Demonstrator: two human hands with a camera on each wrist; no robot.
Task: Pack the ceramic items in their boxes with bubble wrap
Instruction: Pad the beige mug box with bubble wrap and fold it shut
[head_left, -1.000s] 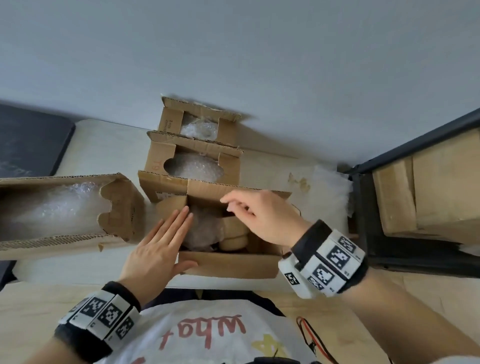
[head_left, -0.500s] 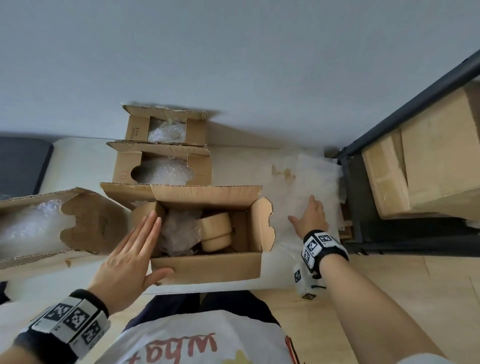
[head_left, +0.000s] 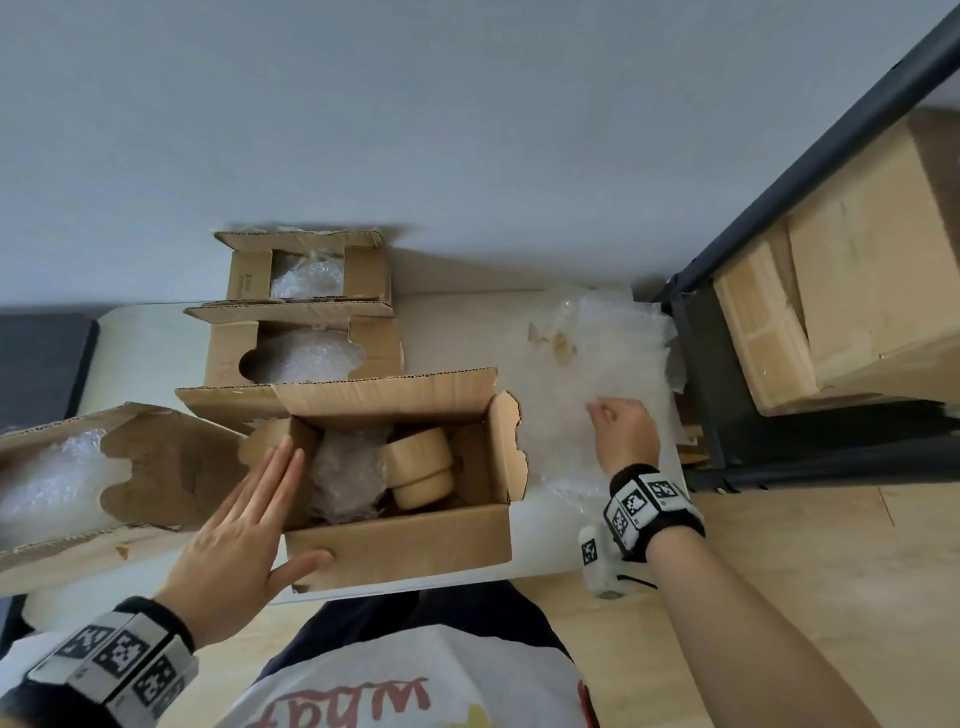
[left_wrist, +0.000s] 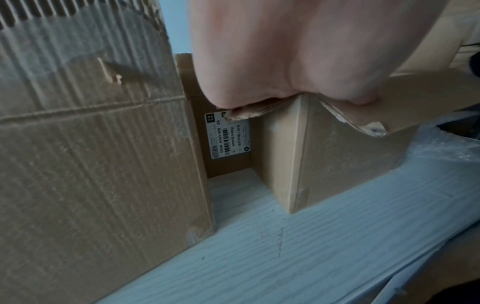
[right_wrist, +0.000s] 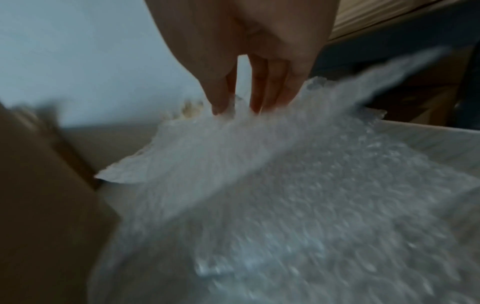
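Note:
An open cardboard box (head_left: 400, 540) stands at the near table edge. Inside it are a bubble-wrapped bundle (head_left: 348, 475) and two bare tan ceramic cups (head_left: 421, 467) stacked on their sides. My left hand (head_left: 244, 525) lies flat with straight fingers on the box's left flap, thumb against the front wall; in the left wrist view my palm (left_wrist: 298, 61) presses that flap down. To the right lies a stack of bubble wrap sheets (head_left: 597, 364). My right hand (head_left: 621, 428) pinches the top sheet (right_wrist: 221, 148) between thumb and fingers and lifts its edge.
Two smaller open boxes (head_left: 306, 275) (head_left: 301, 353) with bubble wrap stand behind the near box. A larger open box (head_left: 104, 483) lies to the left. A dark metal shelf (head_left: 727, 364) with cardboard cartons stands on the right. A white tagged device (head_left: 597, 566) hangs under my right wrist.
My right hand left the near box, reached right to the bubble wrap stack and now pinches the top sheet. My left hand stays flat on the box's left flap.

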